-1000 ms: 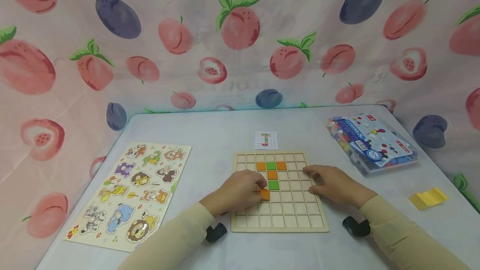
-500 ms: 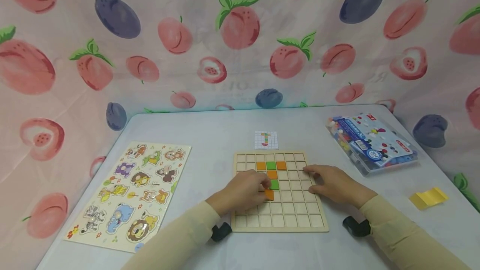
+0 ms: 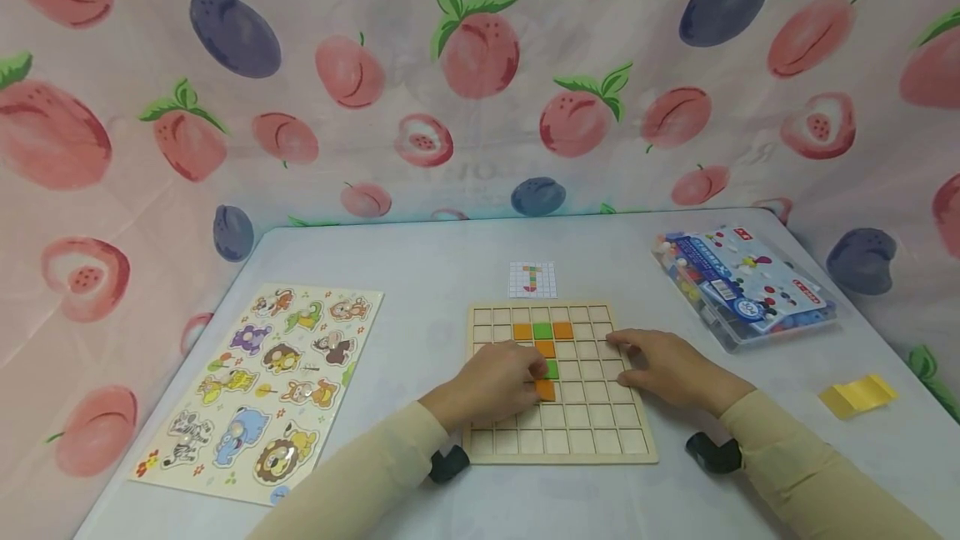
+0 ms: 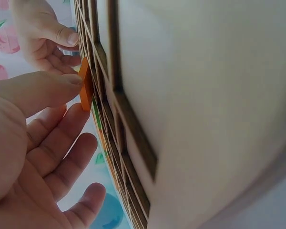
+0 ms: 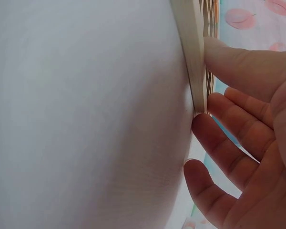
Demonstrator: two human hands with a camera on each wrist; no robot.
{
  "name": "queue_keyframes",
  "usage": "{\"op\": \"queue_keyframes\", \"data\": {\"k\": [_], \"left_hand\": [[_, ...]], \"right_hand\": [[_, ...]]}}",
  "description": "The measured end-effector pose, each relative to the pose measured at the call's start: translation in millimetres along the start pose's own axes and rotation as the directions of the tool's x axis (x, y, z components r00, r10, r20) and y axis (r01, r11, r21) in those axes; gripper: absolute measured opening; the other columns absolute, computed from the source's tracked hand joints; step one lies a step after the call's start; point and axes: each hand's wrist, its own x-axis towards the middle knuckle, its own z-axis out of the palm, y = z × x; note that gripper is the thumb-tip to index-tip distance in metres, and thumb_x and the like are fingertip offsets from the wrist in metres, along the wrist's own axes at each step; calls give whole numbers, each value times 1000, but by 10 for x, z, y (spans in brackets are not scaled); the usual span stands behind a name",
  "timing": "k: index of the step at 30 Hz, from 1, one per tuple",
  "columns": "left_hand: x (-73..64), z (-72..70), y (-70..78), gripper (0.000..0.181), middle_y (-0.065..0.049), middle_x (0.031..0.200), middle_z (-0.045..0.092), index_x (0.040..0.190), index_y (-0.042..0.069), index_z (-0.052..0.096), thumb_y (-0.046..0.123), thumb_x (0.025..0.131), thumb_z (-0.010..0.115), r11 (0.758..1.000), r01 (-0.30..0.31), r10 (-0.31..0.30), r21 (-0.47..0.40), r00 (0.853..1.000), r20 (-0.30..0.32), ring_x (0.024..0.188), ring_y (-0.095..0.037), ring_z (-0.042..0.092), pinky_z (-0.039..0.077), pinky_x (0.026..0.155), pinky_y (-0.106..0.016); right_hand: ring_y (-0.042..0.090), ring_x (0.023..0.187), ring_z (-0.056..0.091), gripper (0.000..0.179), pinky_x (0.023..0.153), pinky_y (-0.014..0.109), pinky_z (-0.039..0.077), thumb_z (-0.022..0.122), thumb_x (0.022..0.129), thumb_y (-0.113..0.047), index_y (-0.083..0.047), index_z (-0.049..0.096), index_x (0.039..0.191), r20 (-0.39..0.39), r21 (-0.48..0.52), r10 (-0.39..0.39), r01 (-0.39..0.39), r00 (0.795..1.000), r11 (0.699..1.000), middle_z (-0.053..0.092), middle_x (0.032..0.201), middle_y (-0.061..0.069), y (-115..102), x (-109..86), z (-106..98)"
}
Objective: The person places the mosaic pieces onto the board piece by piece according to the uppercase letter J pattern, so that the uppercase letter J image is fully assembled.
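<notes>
An orange square tile (image 3: 545, 391) is pinched between the thumb and fingers of my left hand (image 3: 487, 383), over the wooden grid board (image 3: 600, 416). Seen from the left wrist, the tile (image 4: 86, 88) leans against the grid, its far face hidden. Just above it in the head view lies a green tile (image 3: 552, 369), partly covered by my fingers. An orange tile (image 3: 545, 349) and a row of orange, green (image 3: 542, 331) and orange tiles lie farther up. My right hand (image 3: 667, 367) touches the board's right edge (image 5: 196, 71) with thumb and fingertips, its fingers loosely extended.
Behind the board lies a small gridded card (image 3: 532, 280) with a coloured figure. An animal puzzle board (image 3: 258, 390) is at left. A clear plastic box (image 3: 742, 286) with a printed lid sits back right, and a folded yellow piece (image 3: 857, 397) lies in front of it.
My left hand has slid to the right across the board with the orange tile, bringing it below the column of tiles. My right hand stays at the board's edge.
</notes>
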Motion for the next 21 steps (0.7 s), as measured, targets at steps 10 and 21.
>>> {"op": "queue_keyframes", "data": {"k": [10,21], "left_hand": [[23,71,10,16,11,92,67,104,15,72,16,88,73,1000,-3,3,23,1000,-1,84,-5,55,47,80,-22],[16,76,9,16,11,92,66,103,15,71,17,88,75,1000,-19,19,23,1000,-11,84,-4,56,47,82,-22]], "right_hand": [[38,119,56,59,102,61,39,76,90,-23,-3,53,141,2,4,-4,4,1000,1000,63,127,16,2,-3,-1],[37,119,56,59,102,60,40,76,90,-23,-3,54,141,-4,4,-9,9,1000,1000,62,128,15,9,-9,13]]}}
